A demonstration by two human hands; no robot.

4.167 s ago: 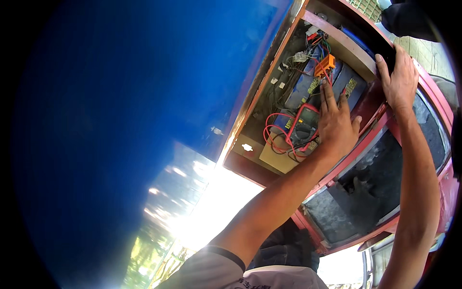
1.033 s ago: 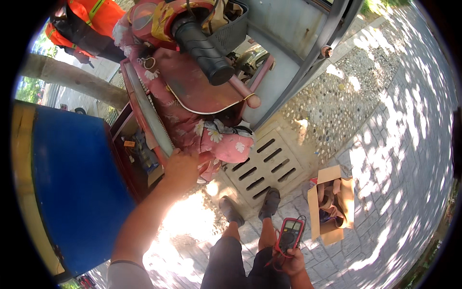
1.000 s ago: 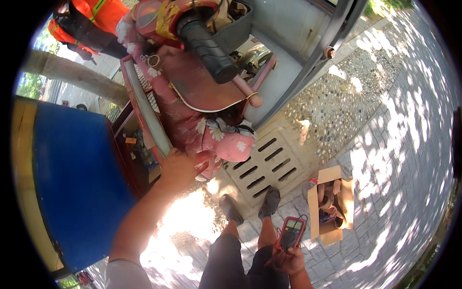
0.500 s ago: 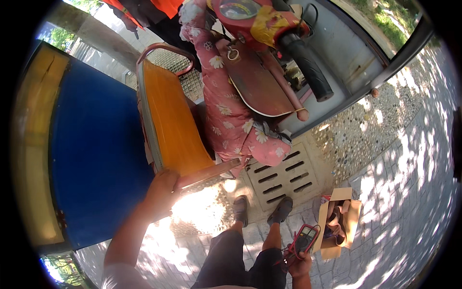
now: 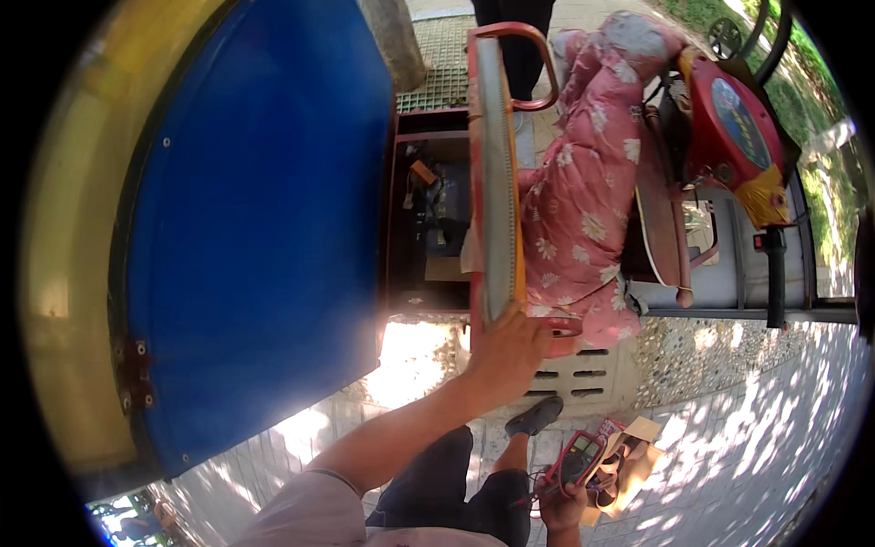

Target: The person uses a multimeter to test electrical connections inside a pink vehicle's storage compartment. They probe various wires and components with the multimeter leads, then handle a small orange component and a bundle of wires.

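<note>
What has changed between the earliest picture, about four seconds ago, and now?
The red handheld meter left the open compartment; the right hand now holds it low by the knee. The left hand moved from the meter to the edge of the raised seat panel. The blue panel stays at the left.

Two hands show: the left hand and the right hand. One red multimeter, one cardboard box, one raised seat, one pink floral cover, one blue panel.
</note>
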